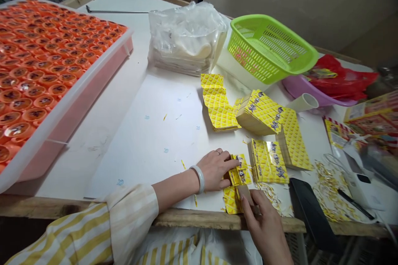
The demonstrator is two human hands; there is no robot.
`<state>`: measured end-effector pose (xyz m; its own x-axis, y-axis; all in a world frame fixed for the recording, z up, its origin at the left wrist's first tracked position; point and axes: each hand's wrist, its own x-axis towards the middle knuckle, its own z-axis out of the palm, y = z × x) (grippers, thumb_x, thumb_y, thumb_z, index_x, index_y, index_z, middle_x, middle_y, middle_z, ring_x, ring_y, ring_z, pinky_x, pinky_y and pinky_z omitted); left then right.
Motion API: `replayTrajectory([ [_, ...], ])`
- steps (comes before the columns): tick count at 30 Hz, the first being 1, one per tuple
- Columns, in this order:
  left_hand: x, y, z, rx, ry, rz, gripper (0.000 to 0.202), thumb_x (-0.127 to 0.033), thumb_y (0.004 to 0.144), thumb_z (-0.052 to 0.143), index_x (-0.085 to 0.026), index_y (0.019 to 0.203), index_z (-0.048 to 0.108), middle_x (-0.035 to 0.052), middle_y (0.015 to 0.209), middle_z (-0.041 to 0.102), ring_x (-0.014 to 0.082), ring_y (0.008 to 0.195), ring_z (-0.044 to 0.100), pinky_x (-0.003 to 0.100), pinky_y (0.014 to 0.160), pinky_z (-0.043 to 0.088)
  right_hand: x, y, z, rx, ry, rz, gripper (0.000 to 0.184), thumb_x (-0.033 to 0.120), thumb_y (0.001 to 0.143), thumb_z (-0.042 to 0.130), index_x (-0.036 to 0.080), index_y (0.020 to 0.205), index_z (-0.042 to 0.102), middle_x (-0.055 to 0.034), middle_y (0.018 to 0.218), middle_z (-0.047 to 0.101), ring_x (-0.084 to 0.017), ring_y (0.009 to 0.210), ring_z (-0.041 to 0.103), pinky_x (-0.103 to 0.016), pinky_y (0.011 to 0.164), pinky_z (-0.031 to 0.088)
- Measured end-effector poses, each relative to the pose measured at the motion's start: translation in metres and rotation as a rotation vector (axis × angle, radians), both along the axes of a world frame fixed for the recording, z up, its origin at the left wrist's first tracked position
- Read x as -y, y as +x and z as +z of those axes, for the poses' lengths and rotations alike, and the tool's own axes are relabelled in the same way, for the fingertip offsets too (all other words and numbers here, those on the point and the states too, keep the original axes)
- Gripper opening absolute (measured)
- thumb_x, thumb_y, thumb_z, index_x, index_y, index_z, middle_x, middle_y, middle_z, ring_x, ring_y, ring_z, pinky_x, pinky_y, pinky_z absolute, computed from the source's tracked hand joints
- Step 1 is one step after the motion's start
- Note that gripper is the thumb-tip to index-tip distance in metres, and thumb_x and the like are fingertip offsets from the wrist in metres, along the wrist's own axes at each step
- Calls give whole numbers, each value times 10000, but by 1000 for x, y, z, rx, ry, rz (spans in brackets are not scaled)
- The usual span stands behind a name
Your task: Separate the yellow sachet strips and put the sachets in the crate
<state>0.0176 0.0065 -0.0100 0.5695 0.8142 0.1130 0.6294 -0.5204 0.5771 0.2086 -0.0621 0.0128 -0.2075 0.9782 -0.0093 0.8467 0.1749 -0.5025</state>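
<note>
Over yellow cards (241, 177) near the table edge (199, 219), my left hand (215, 172) is resting, grip unclear; my right hand (264, 215) is pinching a grey-sided piece (244, 193). Stacks (270, 165) are standing alongside; these cards seem unfinished.

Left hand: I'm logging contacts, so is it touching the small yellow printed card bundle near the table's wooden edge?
Touching. The head view shows fingers of the left hand lying across the yellow printed card bundle, with no gap visible.
</note>
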Motion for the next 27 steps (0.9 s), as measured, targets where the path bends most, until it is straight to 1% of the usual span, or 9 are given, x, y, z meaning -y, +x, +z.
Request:
replayTrajectory([
  [6, 0, 4, 6, -12, -28, 31, 378, -378, 806, 512, -249, 1160, 540, 58, 950, 540, 238, 888, 494, 361, 817, 423, 4, -7, -9, 174, 123, 127, 241, 286, 947, 321, 222, 747, 439, -27, 722, 493, -194, 695, 464, -307, 626, 374],
  [8, 0, 4, 6, -39, -16, 16, 378, -386, 804, 512, -254, 1157, 541, 64, 957, 534, 245, 894, 491, 368, 813, 420, 5, -10, -11, 232, 160, 152, 230, 263, 946, 313, 222, 752, 431, -26, 711, 476, -201, 687, 446, -314, 620, 351],
  [11, 1, 4, 6, -57, -13, 3, 420, -424, 788, 529, -259, 1174, 531, 72, 975, 523, 256, 902, 487, 380, 806, 417, 4, -9, -12, 230, 163, 189, 200, 229, 940, 320, 219, 769, 424, -28, 729, 476, -203, 704, 442, -312, 634, 347],
  [14, 3, 4, 7, -52, -30, -2, 439, -438, 764, 551, -265, 1167, 534, 69, 977, 515, 256, 900, 486, 385, 809, 415, 4, -6, -11, 272, 143, 217, 182, 198, 927, 327, 217, 781, 433, -36, 751, 488, -211, 725, 442, -320, 658, 343],
  [18, 2, 2, 9, -49, -56, -13, 461, -431, 767, 539, -268, 1198, 523, 68, 975, 508, 254, 905, 483, 390, 821, 412, 4, -9, -8, 463, 133, 195, 148, 202, 906, 368, 219, 797, 466, -41, 755, 523, -231, 732, 455, -337, 648, 303],
  [22, -1, -4, 14, 9, -150, -51, 583, -405, 805, 513, -254, 1352, 378, 63, 1014, 511, 243, 936, 477, 394, 869, 406, 2, -16, -5, 545, 81, 215, 146, 225, 902, 391, 215, 805, 500, -37, 745, 563, -229, 721, 492, -353, 660, 310],
  [23, -2, -5, 15, 25, -172, -52, 614, -431, 814, 512, -234, 1373, 349, 67, 1030, 511, 245, 952, 473, 397, 883, 403, 1, -16, -3, 546, 59, 217, 157, 226, 904, 385, 213, 810, 510, -39, 752, 572, -231, 727, 503, -364, 673, 324],
  [25, -1, -6, 16, 45, -199, -39, 702, -549, 810, 511, -197, 1389, 325, 83, 1060, 504, 256, 976, 461, 408, 902, 399, 0, -12, 3, 500, -5, 226, 163, 257, 906, 394, 206, 836, 532, -47, 788, 590, -238, 763, 529, -386, 704, 361],
  [27, 1, -5, 15, 47, -196, -13, 805, -655, 776, 509, -188, 1401, 311, 98, 1083, 493, 267, 988, 453, 423, 907, 399, -2, -3, 14, 392, -101, 243, 178, 348, 894, 450, 200, 859, 543, -51, 816, 603, -229, 782, 554, -373, 702, 409],
])
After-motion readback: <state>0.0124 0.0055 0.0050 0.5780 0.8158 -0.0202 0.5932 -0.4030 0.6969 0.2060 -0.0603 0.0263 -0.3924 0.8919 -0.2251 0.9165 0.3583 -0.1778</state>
